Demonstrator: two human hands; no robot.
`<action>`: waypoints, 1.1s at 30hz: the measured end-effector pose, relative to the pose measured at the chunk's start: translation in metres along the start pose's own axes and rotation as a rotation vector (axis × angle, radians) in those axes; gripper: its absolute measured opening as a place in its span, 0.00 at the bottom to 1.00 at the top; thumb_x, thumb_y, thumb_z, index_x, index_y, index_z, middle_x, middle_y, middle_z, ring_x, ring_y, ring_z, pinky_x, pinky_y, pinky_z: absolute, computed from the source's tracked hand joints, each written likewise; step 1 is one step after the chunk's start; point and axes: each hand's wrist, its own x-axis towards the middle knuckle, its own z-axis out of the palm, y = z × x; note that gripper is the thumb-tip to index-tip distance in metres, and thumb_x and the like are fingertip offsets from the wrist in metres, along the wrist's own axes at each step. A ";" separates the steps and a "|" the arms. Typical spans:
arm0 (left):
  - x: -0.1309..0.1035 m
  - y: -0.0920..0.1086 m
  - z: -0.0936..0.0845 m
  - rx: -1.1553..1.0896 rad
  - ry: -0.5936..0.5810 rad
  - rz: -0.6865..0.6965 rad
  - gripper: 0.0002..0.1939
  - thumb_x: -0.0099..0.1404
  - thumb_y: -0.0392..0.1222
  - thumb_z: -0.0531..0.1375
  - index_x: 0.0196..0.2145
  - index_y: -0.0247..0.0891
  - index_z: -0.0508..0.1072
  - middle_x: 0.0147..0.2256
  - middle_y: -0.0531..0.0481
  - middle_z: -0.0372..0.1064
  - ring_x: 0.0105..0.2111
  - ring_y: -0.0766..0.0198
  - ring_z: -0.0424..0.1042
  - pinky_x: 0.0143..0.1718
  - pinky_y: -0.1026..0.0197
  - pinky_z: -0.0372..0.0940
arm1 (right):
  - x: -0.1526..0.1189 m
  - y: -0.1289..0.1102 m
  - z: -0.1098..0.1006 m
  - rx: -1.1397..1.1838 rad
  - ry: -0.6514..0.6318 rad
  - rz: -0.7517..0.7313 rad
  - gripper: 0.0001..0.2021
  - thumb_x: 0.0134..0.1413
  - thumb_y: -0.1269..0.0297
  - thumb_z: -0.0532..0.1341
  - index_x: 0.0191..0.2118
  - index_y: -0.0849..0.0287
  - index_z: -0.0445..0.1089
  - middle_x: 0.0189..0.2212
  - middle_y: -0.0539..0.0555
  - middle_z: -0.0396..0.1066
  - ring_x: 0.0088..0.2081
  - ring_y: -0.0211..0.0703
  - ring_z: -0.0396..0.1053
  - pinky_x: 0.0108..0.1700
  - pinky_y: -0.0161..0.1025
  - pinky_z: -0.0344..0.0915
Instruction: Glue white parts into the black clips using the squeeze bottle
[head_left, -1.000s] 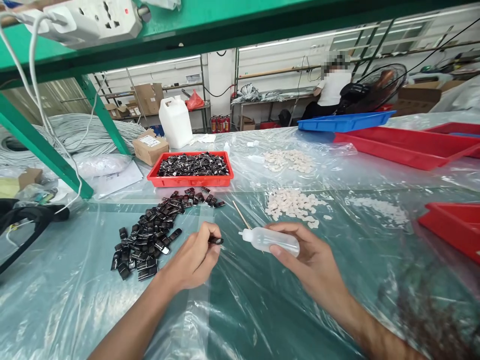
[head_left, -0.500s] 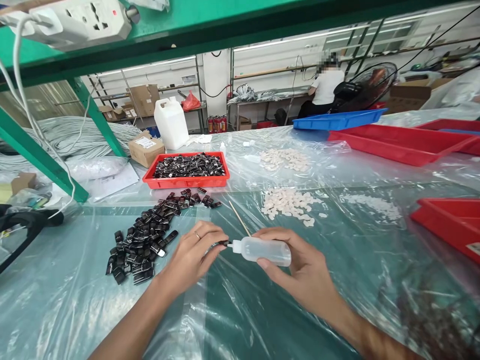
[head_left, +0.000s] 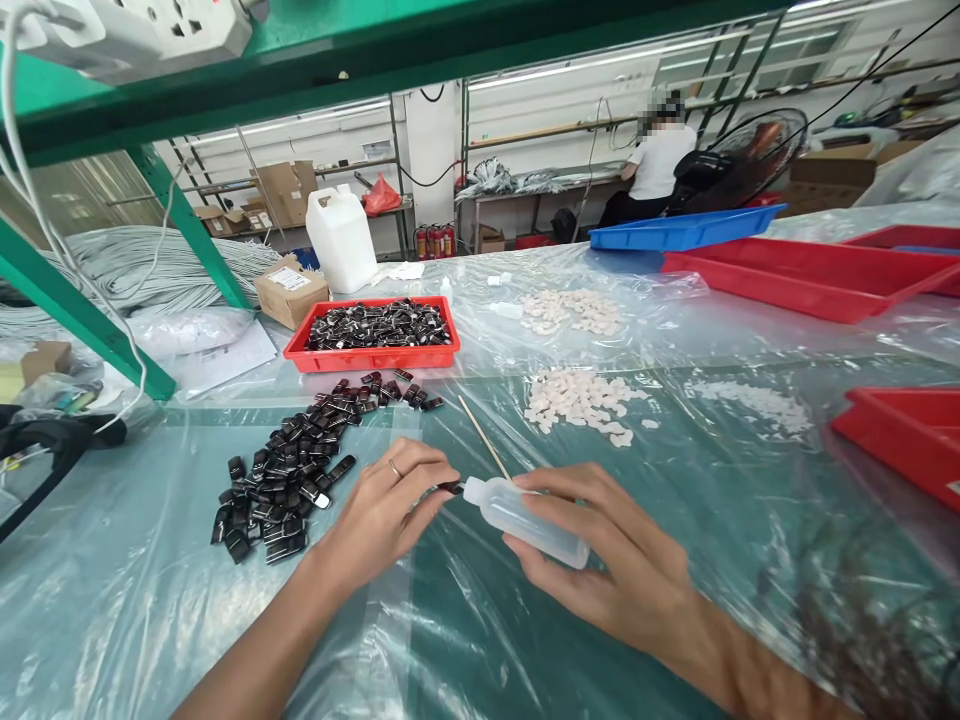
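Observation:
Between thumb and fingers, my left hand (head_left: pixel 401 500) pinches a small black plastic piece (head_left: pixel 452 487), mostly hidden by the fingertips. My right hand (head_left: pixel 607 550) is closed around a translucent squeeze bottle (head_left: pixel 529 525), tilted with its white nozzle end toward the black piece. The nozzle tip is right at the piece; whether it touches I cannot tell. A thin wooden stick (head_left: pixel 484 437) lies on the table just behind the bottle. Left of my left hand spreads a pile of similar black pieces (head_left: pixel 289 470).
A red tray (head_left: pixel 371 358) full of black pieces stands behind the pile, near a white jug (head_left: pixel 341 240). Small pale pieces (head_left: pixel 577 400) lie in heaps beyond my right hand. Red trays (head_left: pixel 900 430) sit at the right. A green shelf beam (head_left: pixel 375 60) crosses overhead; a person (head_left: pixel 660 160) sits far back.
My right hand has turned the bottle so its base drops lower and to the right. The left hand with the black piece has hardly moved. The view has shifted slightly.

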 end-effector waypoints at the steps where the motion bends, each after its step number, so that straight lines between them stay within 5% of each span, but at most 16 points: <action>1: 0.000 0.000 -0.001 0.004 -0.004 -0.004 0.10 0.74 0.34 0.57 0.51 0.43 0.70 0.44 0.46 0.73 0.43 0.57 0.73 0.44 0.51 0.75 | 0.001 0.000 0.000 -0.002 0.002 0.001 0.26 0.51 0.75 0.69 0.55 0.55 0.67 0.40 0.62 0.78 0.38 0.53 0.80 0.32 0.48 0.78; 21: 0.001 -0.001 -0.001 0.049 -0.009 0.037 0.09 0.74 0.35 0.57 0.51 0.42 0.71 0.44 0.46 0.73 0.42 0.57 0.73 0.42 0.53 0.74 | 0.003 -0.005 -0.006 -0.045 -0.026 -0.006 0.19 0.54 0.75 0.68 0.51 0.58 0.70 0.38 0.62 0.80 0.36 0.51 0.80 0.32 0.49 0.78; 33: 0.001 0.001 0.000 0.063 -0.047 -0.003 0.10 0.75 0.35 0.56 0.51 0.44 0.70 0.44 0.47 0.74 0.41 0.56 0.74 0.41 0.52 0.74 | -0.001 -0.010 -0.011 -0.181 -0.142 -0.068 0.24 0.51 0.74 0.70 0.54 0.54 0.70 0.38 0.60 0.82 0.38 0.52 0.82 0.32 0.47 0.83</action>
